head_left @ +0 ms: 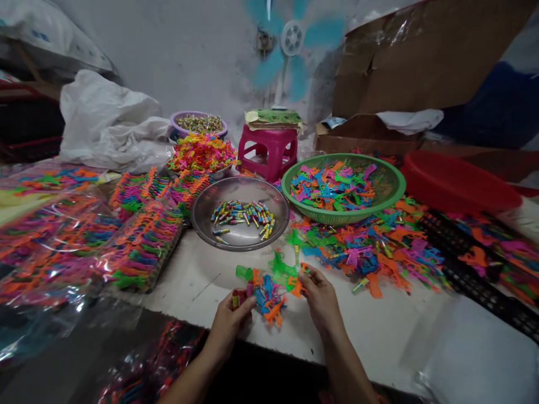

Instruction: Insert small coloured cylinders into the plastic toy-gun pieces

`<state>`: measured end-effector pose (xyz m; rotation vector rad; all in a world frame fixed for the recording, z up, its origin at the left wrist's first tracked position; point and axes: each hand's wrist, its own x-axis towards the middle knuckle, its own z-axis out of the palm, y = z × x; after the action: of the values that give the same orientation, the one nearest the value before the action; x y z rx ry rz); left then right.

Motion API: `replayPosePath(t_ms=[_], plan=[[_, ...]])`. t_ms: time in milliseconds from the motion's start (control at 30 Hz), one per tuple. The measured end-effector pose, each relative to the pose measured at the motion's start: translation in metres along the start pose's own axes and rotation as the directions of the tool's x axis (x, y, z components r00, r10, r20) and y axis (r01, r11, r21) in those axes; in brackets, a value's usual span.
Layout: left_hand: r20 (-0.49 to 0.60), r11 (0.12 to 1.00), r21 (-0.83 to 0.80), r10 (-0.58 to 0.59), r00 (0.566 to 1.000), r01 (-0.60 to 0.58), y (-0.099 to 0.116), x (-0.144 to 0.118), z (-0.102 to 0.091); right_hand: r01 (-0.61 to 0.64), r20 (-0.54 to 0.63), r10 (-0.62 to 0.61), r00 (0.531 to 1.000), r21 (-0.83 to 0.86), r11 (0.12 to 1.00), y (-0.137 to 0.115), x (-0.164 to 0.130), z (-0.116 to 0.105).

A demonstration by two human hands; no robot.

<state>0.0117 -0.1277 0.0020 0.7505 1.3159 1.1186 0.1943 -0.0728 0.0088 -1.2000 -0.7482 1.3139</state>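
Note:
My left hand (231,318) is closed around a few small tubes with yellow and red wrappers (235,299), near the table's front edge. Between my hands lies a little pile of blue and orange plastic toy pistols (269,297), with green ones (281,270) just behind it. My right hand (320,294) pinches an orange plastic toy pistol (297,287) at the pile's right side; its outline is partly covered by my fingers. Ahead, a grey metal bowl (202,238) holds many similar wrapped tubes (244,216).
At right, a green basket (345,216) of toy pistols stands among loose ones (357,247). Packed bags of pistols (135,247) fill the left side. Behind are a pink stool (269,147), a running fan (292,38), a purple basin (174,120) and a red basin (458,182).

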Motion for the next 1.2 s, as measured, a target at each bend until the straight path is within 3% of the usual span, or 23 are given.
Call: replayPosePath(t_ms=[133,233,367,433,500,533,600,667,733,867,1200], plan=[[0.056,0.997,-0.072,-0.023,0.998,0.027,0.011,-0.004,0.011,-0.082,0.198,0.053,0.979,0.145,0.986,-0.007,-0.025,0.016],[0.120,0.984,-0.167,-0.046,0.992,0.066,0.021,-0.009,0.014,-0.136,0.395,0.067,0.916,0.150,0.979,-0.008,-0.039,0.019],[0.282,0.920,-0.301,-0.166,0.945,0.251,0.029,-0.015,0.013,0.031,0.621,-0.029,0.784,0.007,0.999,-0.009,-0.043,0.010],[0.366,0.887,-0.317,-0.213,0.906,0.337,0.032,-0.019,0.014,0.155,0.656,-0.054,0.753,-0.097,0.983,-0.006,-0.040,0.008],[0.402,0.893,-0.279,-0.226,0.887,0.354,0.035,-0.023,0.017,0.199,0.614,-0.068,0.787,-0.147,0.969,0.000,-0.038,0.010],[0.395,0.909,-0.247,-0.222,0.892,0.335,0.036,-0.024,0.018,0.190,0.548,-0.084,0.832,-0.139,0.972,0.002,-0.037,0.012],[0.328,0.956,-0.157,-0.187,0.926,0.249,0.037,-0.026,0.020,0.147,0.338,-0.111,0.935,-0.082,0.986,0.006,-0.036,0.016],[0.230,0.989,-0.072,-0.110,0.967,0.129,0.036,-0.027,0.020,0.122,0.168,-0.113,0.979,-0.048,0.991,0.005,-0.036,0.021],[0.165,0.999,-0.025,-0.036,0.986,0.041,0.032,-0.026,0.018,0.117,0.148,-0.101,0.984,-0.098,0.988,0.001,-0.038,0.025],[0.139,0.995,0.069,0.062,0.988,-0.072,0.021,-0.023,0.014,0.157,0.212,-0.108,0.971,-0.232,0.960,-0.004,-0.045,0.032],[0.151,0.917,0.234,0.295,0.943,-0.324,0.015,-0.022,0.009,0.269,0.233,-0.192,0.953,-0.373,0.888,0.008,-0.056,0.033]])
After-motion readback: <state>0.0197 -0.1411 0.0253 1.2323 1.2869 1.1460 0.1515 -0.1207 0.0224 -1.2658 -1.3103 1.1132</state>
